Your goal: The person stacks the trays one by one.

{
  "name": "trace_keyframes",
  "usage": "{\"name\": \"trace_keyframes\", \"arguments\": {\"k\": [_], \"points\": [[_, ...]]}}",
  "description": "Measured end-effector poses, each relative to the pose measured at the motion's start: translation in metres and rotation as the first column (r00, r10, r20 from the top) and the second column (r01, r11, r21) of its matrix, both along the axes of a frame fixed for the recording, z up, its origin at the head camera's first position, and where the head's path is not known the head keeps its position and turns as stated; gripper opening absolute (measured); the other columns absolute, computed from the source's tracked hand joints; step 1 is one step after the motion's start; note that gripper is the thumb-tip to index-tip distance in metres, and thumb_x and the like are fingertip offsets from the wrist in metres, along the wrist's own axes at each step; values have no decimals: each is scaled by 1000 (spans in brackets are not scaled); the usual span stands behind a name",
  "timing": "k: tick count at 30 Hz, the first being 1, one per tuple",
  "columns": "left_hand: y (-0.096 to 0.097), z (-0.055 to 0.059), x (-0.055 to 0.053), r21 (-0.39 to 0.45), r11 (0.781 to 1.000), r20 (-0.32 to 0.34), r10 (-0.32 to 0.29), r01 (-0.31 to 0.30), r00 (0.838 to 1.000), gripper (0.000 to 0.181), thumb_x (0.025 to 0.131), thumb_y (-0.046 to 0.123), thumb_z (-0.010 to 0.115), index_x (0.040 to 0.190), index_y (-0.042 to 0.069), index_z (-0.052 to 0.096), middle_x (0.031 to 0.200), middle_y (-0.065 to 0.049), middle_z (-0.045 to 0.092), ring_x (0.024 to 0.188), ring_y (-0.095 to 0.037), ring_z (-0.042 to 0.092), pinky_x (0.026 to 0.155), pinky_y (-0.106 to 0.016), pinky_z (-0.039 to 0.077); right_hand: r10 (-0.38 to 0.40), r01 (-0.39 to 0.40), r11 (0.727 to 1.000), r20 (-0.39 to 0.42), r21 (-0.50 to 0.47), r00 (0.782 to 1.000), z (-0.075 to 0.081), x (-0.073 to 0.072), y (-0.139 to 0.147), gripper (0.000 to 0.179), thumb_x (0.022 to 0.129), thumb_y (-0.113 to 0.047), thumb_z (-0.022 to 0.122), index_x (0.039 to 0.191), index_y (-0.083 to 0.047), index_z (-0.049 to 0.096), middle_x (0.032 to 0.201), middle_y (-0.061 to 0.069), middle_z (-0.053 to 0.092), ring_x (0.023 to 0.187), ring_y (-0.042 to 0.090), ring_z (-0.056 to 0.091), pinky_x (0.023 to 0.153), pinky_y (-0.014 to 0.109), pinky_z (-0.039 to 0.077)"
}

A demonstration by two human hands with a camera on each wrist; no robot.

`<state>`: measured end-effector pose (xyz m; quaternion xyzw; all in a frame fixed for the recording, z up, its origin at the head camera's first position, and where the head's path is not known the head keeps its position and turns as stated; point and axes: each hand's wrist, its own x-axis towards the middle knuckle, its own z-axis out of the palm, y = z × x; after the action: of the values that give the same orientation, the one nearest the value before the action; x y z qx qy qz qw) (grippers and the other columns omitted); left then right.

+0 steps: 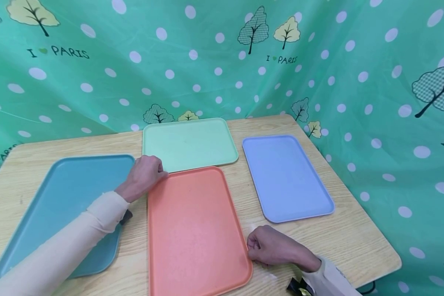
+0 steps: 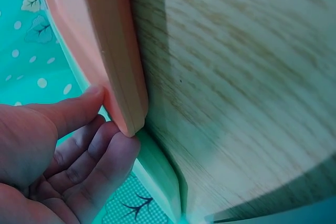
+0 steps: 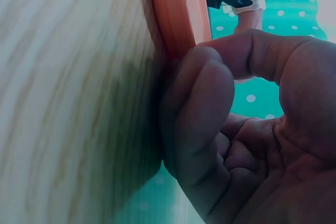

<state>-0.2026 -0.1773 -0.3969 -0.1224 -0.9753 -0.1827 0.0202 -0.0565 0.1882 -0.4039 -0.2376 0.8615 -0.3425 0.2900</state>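
Note:
A coral-coloured rectangular tray (image 1: 196, 222) lies on the wooden table, its long side running away from me. My left hand (image 1: 146, 174) is at its far left corner. In the left wrist view the thumb (image 2: 79, 109) is on the inner side of the tray's rim (image 2: 118, 77) and the curled fingers are under the corner, pinching it. At the near right side my right hand (image 1: 274, 246) pinches the edge. The right wrist view has thumb and bent fingers (image 3: 202, 103) meeting at the coral rim (image 3: 176, 14); the fingers hide part of it.
A teal tray (image 1: 85, 197) lies to the left, under my left forearm. Beyond the coral tray is a mint green tray (image 1: 190, 144), close to its far edge. A periwinkle blue tray (image 1: 288, 176) lies to the right. Green dotted cloth (image 1: 192, 74) hangs behind the table (image 1: 340, 242).

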Motion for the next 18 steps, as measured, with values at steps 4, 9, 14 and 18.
{"name": "trace_keyframes", "arguments": {"k": [4, 9, 14, 18], "points": [[0, 1, 0, -7, 1000, -2, -4, 4, 1000, 21, 84, 16, 76, 67, 5, 70, 65, -5, 67, 56, -16, 56, 52, -29, 44, 4, -4, 1000, 4, 1, 1000, 0, -1, 0, 22, 80, -8, 60, 60, -18, 56, 45, -16, 48, 37, -6, 43, 42, 15, 35], [0, 4, -2, -6, 1000, 42, -11, 11, 999, 26, 85, 18, 73, 62, 7, 66, 59, -2, 61, 53, -14, 52, 50, -25, 39, 2, -2, 1000, 43, -1, 999, 2, -6, 4, 20, 83, -7, 61, 66, -17, 60, 50, -13, 51, 40, -3, 46, 47, 16, 41], [-3, 7, -4, -7, 1000, 66, -2, 3, 998, 26, 85, 19, 74, 64, 5, 67, 59, -3, 60, 53, -15, 51, 50, -25, 38, -30, 30, 999, -15, 12, 999, 10, -18, 10, 16, 84, -4, 61, 72, -15, 64, 55, -11, 53, 45, 1, 50, 51, 19, 45], [-6, 10, -7, -7, 1000, 59, 9, -8, 998, 22, 85, 18, 75, 72, 2, 70, 65, -7, 66, 56, -16, 55, 55, -29, 44, -62, 62, 998, -140, -1, 988, 17, -32, 13, 13, 84, -2, 61, 77, -12, 67, 62, -9, 58, 53, 1, 53, 56, 20, 48]]}}
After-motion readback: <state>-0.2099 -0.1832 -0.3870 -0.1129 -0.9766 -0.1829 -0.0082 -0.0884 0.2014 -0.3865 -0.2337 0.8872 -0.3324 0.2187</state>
